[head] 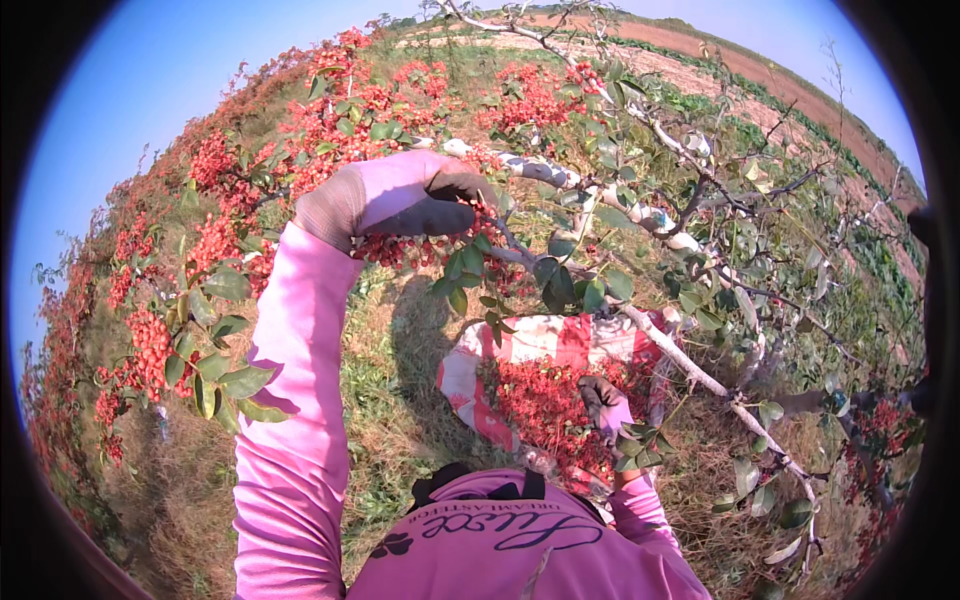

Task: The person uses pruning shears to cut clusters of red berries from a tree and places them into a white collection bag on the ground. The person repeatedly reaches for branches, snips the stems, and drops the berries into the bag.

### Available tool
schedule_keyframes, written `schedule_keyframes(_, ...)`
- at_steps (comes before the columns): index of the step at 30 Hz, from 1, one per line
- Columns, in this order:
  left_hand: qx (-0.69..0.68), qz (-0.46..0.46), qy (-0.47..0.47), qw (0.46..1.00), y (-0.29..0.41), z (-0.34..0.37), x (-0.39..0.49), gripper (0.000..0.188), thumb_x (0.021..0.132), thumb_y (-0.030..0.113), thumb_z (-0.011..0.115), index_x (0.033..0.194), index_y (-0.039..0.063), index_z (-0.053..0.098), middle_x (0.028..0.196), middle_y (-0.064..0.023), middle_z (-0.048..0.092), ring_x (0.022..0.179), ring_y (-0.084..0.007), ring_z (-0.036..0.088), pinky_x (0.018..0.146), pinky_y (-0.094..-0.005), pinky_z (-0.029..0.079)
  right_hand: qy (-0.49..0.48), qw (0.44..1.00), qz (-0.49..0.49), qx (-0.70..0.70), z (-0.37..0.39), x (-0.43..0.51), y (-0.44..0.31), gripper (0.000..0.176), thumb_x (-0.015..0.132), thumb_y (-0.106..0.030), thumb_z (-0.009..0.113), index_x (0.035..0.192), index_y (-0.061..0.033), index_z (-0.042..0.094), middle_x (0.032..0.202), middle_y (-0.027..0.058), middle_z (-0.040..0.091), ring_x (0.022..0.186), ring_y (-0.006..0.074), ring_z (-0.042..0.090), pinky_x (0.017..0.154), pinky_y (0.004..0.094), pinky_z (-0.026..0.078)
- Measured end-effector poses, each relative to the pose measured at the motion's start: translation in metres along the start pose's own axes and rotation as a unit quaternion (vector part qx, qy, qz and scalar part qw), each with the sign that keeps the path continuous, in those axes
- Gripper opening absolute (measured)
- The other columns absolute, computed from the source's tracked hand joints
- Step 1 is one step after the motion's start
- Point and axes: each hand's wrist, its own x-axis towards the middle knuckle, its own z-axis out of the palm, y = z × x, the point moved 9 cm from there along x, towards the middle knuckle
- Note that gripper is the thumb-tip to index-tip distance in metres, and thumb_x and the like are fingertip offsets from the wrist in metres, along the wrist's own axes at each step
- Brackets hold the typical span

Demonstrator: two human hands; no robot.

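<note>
My left hand (420,196), in a pink and grey glove, reaches up into the shrub and closes around a cluster of small red berries (480,214) on a thorny twig. More berries hang just under its palm. Lower right, my right hand (606,409), gloved as well, is over a heap of picked red berries (544,409). Its fingers look curled, but whether they hold anything is hidden. The heap lies in a red-and-white striped woven sack (525,341), which sits wide-mouthed on the ground in front of my body.
A pale branch (697,367) slants across the right side, near my right forearm. Another thick, whitish branch (544,171) arches beyond my left hand. Heavy berry clusters (150,345) and leaves hang at left. Dry grass (397,420) covers the ground; ploughed field lies behind.
</note>
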Motion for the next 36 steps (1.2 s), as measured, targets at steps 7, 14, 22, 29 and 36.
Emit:
schedule_keyframes(7,0.013,-0.064,0.017,0.998,-0.008,0.007,0.0,0.02,0.084,0.022,0.063,0.096,0.007,0.062,0.072,0.0041,0.054,0.066,-0.0047,0.047,0.057,-0.0221,0.038,-0.04,0.997,-0.067,-0.016,0.022,0.001,-0.03,0.021,0.09,-0.004,0.048,0.109,-0.0024,0.056,0.076,-0.0073,0.048,0.064,0.0027,0.042,0.058,0.0177,0.035)
schedule_keyframes(14,0.066,0.024,0.088,0.994,0.016,0.0,-0.004,0.011,0.082,0.012,0.062,0.089,0.003,0.061,0.074,-0.0021,0.059,0.06,-0.0091,0.055,0.051,-0.0248,0.044,-0.002,0.997,-0.019,-0.075,0.023,-0.007,-0.041,0.021,0.088,-0.007,0.052,0.108,-0.0004,0.056,0.078,-0.0061,0.048,0.066,0.0026,0.04,0.06,0.0162,0.033)
schedule_keyframes(22,0.14,-0.003,0.132,0.981,0.024,-0.005,-0.005,0.011,0.075,0.007,0.061,0.085,0.002,0.061,0.075,-0.0071,0.061,0.064,-0.0156,0.061,0.055,-0.0288,0.047,-0.018,0.997,-0.051,-0.046,0.012,-0.003,-0.017,0.022,0.089,-0.006,0.051,0.109,0.0004,0.055,0.076,-0.0059,0.047,0.065,0.0024,0.04,0.058,0.0148,0.032)
schedule_keyframes(29,0.383,0.041,0.204,0.9,0.045,0.0,-0.007,0.013,0.072,0.016,0.06,0.078,0.005,0.057,0.069,-0.0099,0.057,0.066,-0.03,0.056,0.062,-0.0389,0.044,-0.021,0.999,-0.023,0.029,-0.007,0.0,0.027,0.03,0.084,0.009,0.044,0.111,0.0031,0.053,0.082,0.0008,0.053,0.071,0.0077,0.048,0.061,0.0185,0.038)
schedule_keyframes(36,0.541,-0.063,0.313,0.778,0.052,0.007,-0.01,0.015,0.072,0.021,0.057,0.075,0.008,0.061,0.072,-0.0096,0.062,0.073,-0.0259,0.062,0.072,-0.0394,0.044,0.047,0.992,-0.003,-0.119,-0.018,0.009,0.047,0.025,0.085,0.001,0.048,0.108,0.0049,0.056,0.081,0.002,0.056,0.068,0.0071,0.049,0.059,0.0182,0.037)
